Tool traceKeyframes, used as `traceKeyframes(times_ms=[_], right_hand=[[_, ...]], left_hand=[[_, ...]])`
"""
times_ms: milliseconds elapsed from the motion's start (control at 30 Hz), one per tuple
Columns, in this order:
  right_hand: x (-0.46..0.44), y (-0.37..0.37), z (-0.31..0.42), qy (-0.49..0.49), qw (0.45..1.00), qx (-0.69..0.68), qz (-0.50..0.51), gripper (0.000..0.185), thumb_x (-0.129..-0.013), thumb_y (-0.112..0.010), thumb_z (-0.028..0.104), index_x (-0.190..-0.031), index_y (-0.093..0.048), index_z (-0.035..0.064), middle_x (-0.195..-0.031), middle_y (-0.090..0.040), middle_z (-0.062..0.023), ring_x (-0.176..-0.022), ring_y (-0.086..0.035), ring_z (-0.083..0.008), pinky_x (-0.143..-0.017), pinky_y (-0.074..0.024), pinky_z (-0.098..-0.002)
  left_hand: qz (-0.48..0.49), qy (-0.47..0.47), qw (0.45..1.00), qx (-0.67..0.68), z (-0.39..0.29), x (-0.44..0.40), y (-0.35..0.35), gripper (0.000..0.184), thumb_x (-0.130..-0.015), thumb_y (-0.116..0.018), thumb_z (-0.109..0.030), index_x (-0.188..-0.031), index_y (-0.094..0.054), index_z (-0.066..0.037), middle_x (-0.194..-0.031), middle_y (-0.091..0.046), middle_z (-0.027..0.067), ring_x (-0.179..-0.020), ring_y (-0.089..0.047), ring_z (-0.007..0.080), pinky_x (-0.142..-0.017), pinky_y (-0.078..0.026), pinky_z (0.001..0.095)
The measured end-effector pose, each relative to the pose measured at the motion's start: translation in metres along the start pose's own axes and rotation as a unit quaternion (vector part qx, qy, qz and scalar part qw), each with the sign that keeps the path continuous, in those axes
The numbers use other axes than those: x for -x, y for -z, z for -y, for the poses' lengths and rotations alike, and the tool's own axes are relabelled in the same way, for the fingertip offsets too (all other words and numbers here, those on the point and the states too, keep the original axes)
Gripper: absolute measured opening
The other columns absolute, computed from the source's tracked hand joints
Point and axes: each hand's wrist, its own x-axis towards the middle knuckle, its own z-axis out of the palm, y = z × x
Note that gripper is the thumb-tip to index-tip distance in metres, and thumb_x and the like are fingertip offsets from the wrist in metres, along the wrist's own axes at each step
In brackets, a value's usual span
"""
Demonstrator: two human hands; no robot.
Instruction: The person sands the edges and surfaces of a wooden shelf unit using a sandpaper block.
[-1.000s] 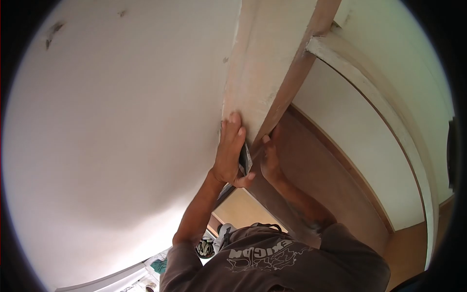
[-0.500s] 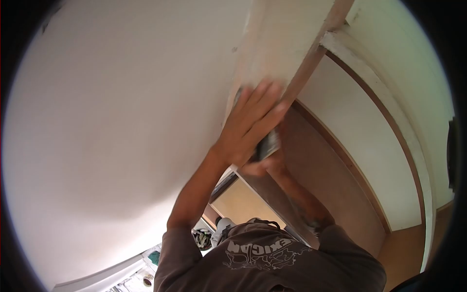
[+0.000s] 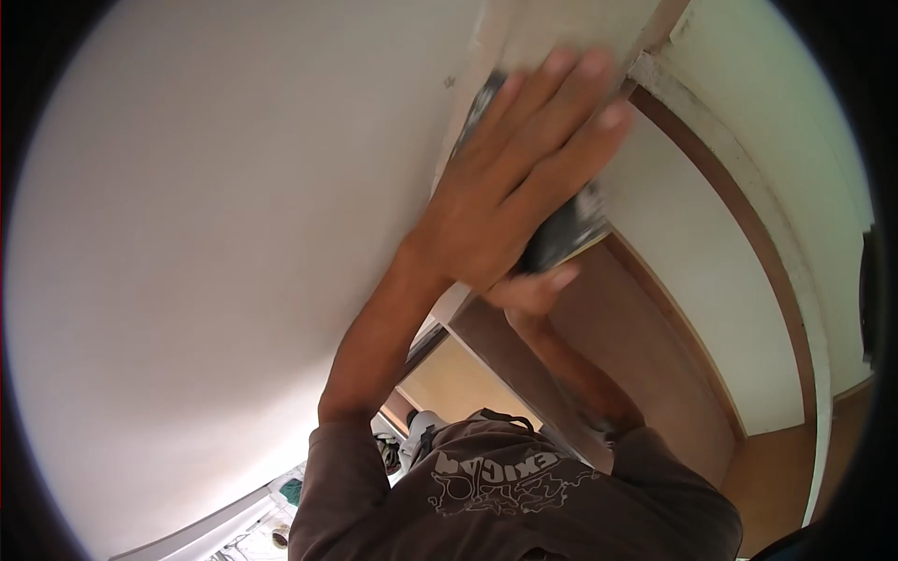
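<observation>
My left hand [image 3: 524,178] lies over a dark grey sheet that looks like sandpaper [image 3: 566,229], pressing it with long, nearly straight fingers. The sheet's dark edge shows left of the index finger and its pale lower edge below the palm. Beneath that lower end is my right hand [image 3: 531,292], closed at the sheet with one fingertip showing. Its other fingers are hidden behind the sheet and my left hand. Both hands are at the wall's corner strip [image 3: 561,23], which has a patchy pale finish.
A broad white wall [image 3: 234,206] fills the left side. To the right are brown panelling [image 3: 645,337], a white panel [image 3: 720,262] with a brown frame, and a curved pale edge. Below, past my dark printed shirt [image 3: 505,477], several items [image 3: 281,533] lie on the floor.
Both hands and the dark sheet have moved up and slightly right along the corner strip. More of the sheet now shows below my left hand.
</observation>
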Motion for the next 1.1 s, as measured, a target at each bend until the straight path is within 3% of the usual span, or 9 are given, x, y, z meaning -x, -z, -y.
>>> traceKeyframes(times_ms=[33, 100, 200, 400, 467, 600, 800, 900, 1100], right_hand=[[0.002, -0.002, 0.0, -0.018, 1.0, -0.016, -0.016, 0.078, -0.102, -0.041, 0.054, -0.155, -0.019, 0.0021, -0.154, -0.029, -0.0159, -0.141, -0.029, -0.0243, -0.119, -0.0225, -0.0393], [-0.009, -0.044, 0.038, -0.034, 0.966, 0.256, 0.016, 0.072, -0.1, -0.046, 0.045, -0.149, -0.026, -0.0032, -0.142, -0.037, -0.02, -0.133, -0.036, -0.0308, -0.114, -0.0261, -0.0403], [-0.007, -0.048, 0.037, -0.003, 0.962, 0.272, -0.01, 0.07, -0.099, -0.047, 0.042, -0.149, -0.026, -0.003, -0.143, -0.037, -0.0195, -0.134, -0.035, -0.0316, -0.115, -0.0241, -0.0406], [-0.007, -0.052, 0.028, -0.034, 0.978, 0.204, -0.026, 0.071, -0.099, -0.048, 0.043, -0.149, -0.028, -0.0032, -0.141, -0.04, -0.0176, -0.133, -0.038, -0.0296, -0.113, -0.0288, -0.0384], [0.011, 0.007, -0.006, -0.058, 0.997, -0.014, 0.045, 0.072, -0.099, -0.047, 0.045, -0.149, -0.027, -0.0036, -0.146, -0.037, -0.0171, -0.135, -0.037, -0.0263, -0.113, -0.0293, -0.0367], [0.008, 0.001, -0.001, -0.039, 0.997, 0.062, 0.024, 0.068, -0.1, -0.045, 0.041, -0.149, -0.028, -0.0038, -0.145, -0.038, -0.0183, -0.135, -0.038, -0.0271, -0.113, -0.0288, -0.0377], [-0.008, -0.043, 0.023, -0.027, 0.973, 0.229, -0.006, 0.062, -0.101, -0.042, 0.035, -0.148, -0.028, -0.0039, -0.143, -0.039, -0.0201, -0.134, -0.038, -0.0283, -0.113, -0.0281, -0.0392], [-0.01, -0.048, 0.029, -0.046, 0.952, 0.3, -0.035, 0.061, -0.101, -0.042, 0.033, -0.148, -0.027, -0.0033, -0.144, -0.038, -0.0197, -0.135, -0.037, -0.0284, -0.114, -0.0268, -0.0388], [0.001, -0.023, 0.013, -0.017, 0.996, 0.089, -0.006, 0.063, -0.102, -0.043, 0.035, -0.15, -0.023, -0.0015, -0.146, -0.036, -0.0186, -0.134, -0.039, -0.0283, -0.113, -0.0299, -0.0402]], left_hand=[[0.026, 0.018, 0.999, -0.005, -0.006, 0.021, 0.003, 0.081, -0.093, -0.045, -0.058, -0.15, -0.044, 0.0, -0.158, -0.034, 0.0264, -0.147, -0.03, 0.0476, -0.117, -0.022, 0.06], [0.032, 0.105, 0.994, 0.001, -0.022, 0.095, -0.003, 0.082, -0.094, -0.044, -0.059, -0.149, -0.043, 0.002, -0.157, -0.035, 0.0285, -0.147, -0.03, 0.049, -0.116, -0.022, 0.0618], [0.037, 0.165, 0.984, -0.054, -0.05, 0.2, -0.016, 0.085, -0.095, -0.044, -0.057, -0.146, -0.042, 0.01, -0.151, -0.037, 0.0372, -0.143, -0.031, 0.055, -0.115, -0.021, 0.065], [0.018, 0.128, 0.991, -0.022, -0.036, 0.167, -0.012, 0.083, -0.094, -0.046, -0.057, -0.143, -0.047, 0.01, -0.15, -0.04, 0.0358, -0.14, -0.035, 0.0562, -0.114, -0.023, 0.0661], [0.009, 0.045, 0.999, -0.011, -0.016, 0.088, -0.013, 0.072, -0.092, -0.046, -0.048, -0.147, -0.049, -0.001, -0.156, -0.04, 0.0234, -0.144, -0.036, 0.0461, -0.117, -0.026, 0.0582], [-0.013, -0.028, 0.999, 0.037, 0.017, -0.001, 0.0, 0.075, -0.091, -0.046, -0.05, -0.149, -0.046, -0.003, -0.16, -0.035, 0.0211, -0.148, -0.032, 0.0423, -0.118, -0.025, 0.057], [0.06, 0.112, 0.991, -0.046, -0.024, 0.182, -0.008, 0.083, -0.091, -0.048, -0.056, -0.147, -0.044, 0.004, -0.153, -0.037, 0.0323, -0.142, -0.033, 0.0542, -0.115, -0.025, 0.0613], [0.051, 0.132, 0.987, -0.078, -0.037, 0.207, -0.014, 0.083, -0.091, -0.048, -0.057, -0.146, -0.044, 0.005, -0.153, -0.037, 0.0331, -0.142, -0.034, 0.0537, -0.115, -0.024, 0.0614], [0.053, 0.026, 0.997, -0.058, -0.012, 0.031, -0.004, 0.082, -0.088, -0.051, -0.058, -0.152, -0.043, -0.005, -0.158, -0.037, 0.0218, -0.147, -0.033, 0.0419, -0.119, -0.023, 0.0566]])
